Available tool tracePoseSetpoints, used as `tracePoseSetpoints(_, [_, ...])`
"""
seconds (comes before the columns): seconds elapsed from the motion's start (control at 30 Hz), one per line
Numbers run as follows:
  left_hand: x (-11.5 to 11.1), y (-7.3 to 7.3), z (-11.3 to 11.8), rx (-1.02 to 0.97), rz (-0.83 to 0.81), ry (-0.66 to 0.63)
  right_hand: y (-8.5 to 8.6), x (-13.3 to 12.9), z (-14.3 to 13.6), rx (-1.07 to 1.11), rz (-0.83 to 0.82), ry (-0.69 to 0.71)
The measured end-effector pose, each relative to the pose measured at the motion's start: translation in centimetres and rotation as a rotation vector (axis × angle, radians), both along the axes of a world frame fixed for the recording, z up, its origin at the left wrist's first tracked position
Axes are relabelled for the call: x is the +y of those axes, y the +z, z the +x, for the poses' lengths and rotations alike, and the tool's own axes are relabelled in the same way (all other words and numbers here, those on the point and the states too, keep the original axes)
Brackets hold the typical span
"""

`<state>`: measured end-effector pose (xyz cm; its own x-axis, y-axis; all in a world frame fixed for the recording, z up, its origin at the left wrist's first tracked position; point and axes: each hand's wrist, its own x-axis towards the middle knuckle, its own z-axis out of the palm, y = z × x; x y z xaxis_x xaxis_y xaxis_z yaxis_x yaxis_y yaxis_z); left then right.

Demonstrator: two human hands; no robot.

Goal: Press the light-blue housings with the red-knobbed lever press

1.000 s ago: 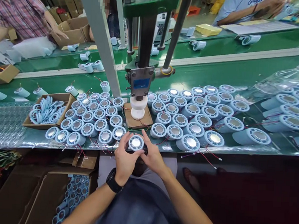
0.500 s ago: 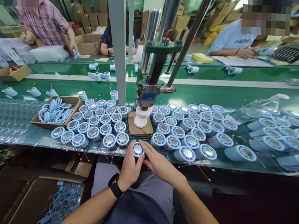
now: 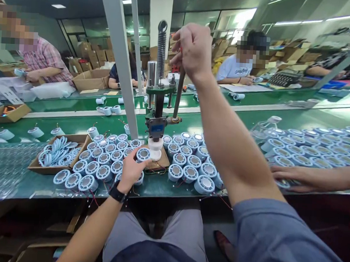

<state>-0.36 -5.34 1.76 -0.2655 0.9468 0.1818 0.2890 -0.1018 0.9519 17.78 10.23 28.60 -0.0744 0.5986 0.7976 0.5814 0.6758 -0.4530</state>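
Note:
My left hand [image 3: 133,168] grips a light-blue round motor housing [image 3: 143,154] with a silver centre, just left of the white pressing block [image 3: 156,145] of a hand press [image 3: 157,124]. Raised high, my right hand [image 3: 195,50] is wrapped round the top of the press's lever [image 3: 179,90]. Beneath the white block lies a brown base plate [image 3: 163,161]. Rows of similar blue housings [image 3: 104,172] with thin wires stand on both sides of the press.
A cardboard box [image 3: 81,151] of light-blue rings stands at left. From the right, another person's hand [image 3: 295,178] reaches among the housings. A grey post [image 3: 120,61] rises behind the press. People sit across the green conveyor [image 3: 237,114]. A clear plastic bottle [image 3: 266,128] lies at right.
Both hands were together around one housing near the table edge. My left hand has carried it up beside the press; my right has risen onto the lever. Another person's hand has appeared at right.

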Motion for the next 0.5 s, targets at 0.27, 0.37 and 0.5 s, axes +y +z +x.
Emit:
tracePoseSetpoints(0.27, [4.9,-1.3,-0.6,-0.147,0.003,-0.082,-1.1,1.6,-0.8,0.244,0.062,0.072])
tracePoseSetpoints(0.37, [5.6,-1.8,1.0,-0.129,0.025,-0.179,-1.0,1.5,-0.5,0.217,0.041,0.041])
tracePoseSetpoints(0.5, [6.8,-1.8,2.4,-0.096,0.028,-0.245,-1.3,1.3,-0.7,0.188,0.043,0.040])
